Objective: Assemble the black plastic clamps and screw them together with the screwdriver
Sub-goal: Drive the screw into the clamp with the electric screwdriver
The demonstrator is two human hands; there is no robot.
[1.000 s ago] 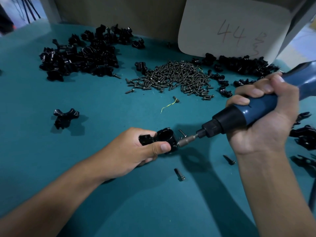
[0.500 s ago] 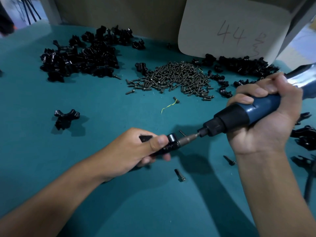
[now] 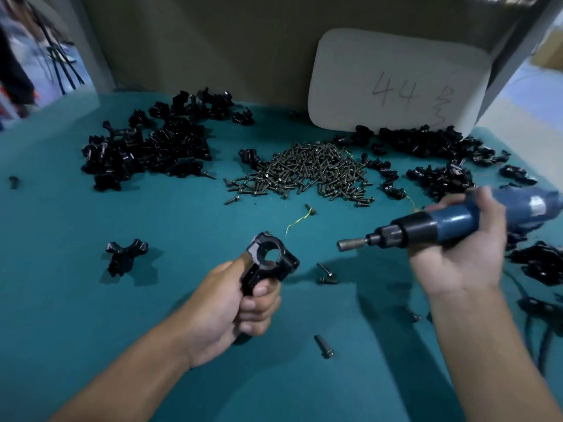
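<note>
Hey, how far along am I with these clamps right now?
Done: a large pile of black clamps lies far left, seemingly finished. In hand: your left hand grips a closed clamp, while your right hand holds the screwdriver clear of it. Left: many screws and loose clamp parts remain, so plenty to go.

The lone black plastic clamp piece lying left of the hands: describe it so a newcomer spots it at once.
Start at the big heap of black plastic clamp parts at the teal table's far left. Come nearer: the lone black Y-shaped plastic clamp piece lies by itself on bare surface, no screws beside it.
</note>
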